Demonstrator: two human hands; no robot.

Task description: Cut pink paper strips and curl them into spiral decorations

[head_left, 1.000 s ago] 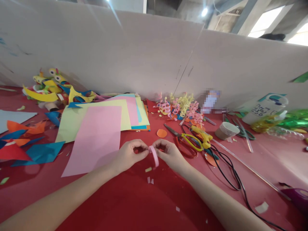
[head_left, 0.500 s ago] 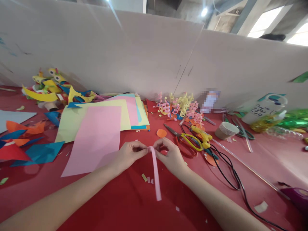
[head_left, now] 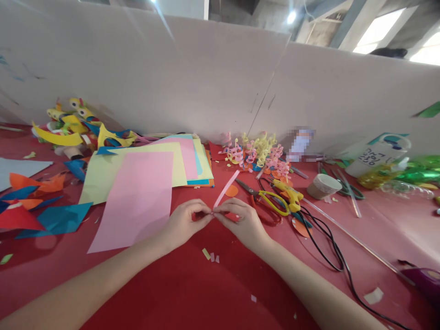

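Note:
A narrow pink paper strip (head_left: pixel 227 189) rises from between my fingertips and leans away to the upper right. My left hand (head_left: pixel 187 222) pinches its near end. Touching it at the same spot, my right hand (head_left: pixel 242 221) also pinches the strip with thumb and fingers. The very end of the paper is hidden by the fingertips. Left of my left hand lies a pink sheet (head_left: pixel 137 197) on top of coloured paper. Just beyond my right hand are scissors with red handles (head_left: pixel 245 187) and an orange paper disc (head_left: pixel 231 190).
Curled pink and yellow paper pieces (head_left: pixel 263 149) stand by the white partition (head_left: pixel 192 78). Yellow-handled pliers (head_left: pixel 288 195), a paper cup (head_left: pixel 323 186) and a black cable (head_left: pixel 330 238) lie to the right. Cut blue paper (head_left: pixel 58 220) is at left. Small scraps (head_left: pixel 213 257) dot the red table.
The strip's free end has swung from hanging down toward me to pointing up and away. Both hands stay in about the same place, fingertips now closer together.

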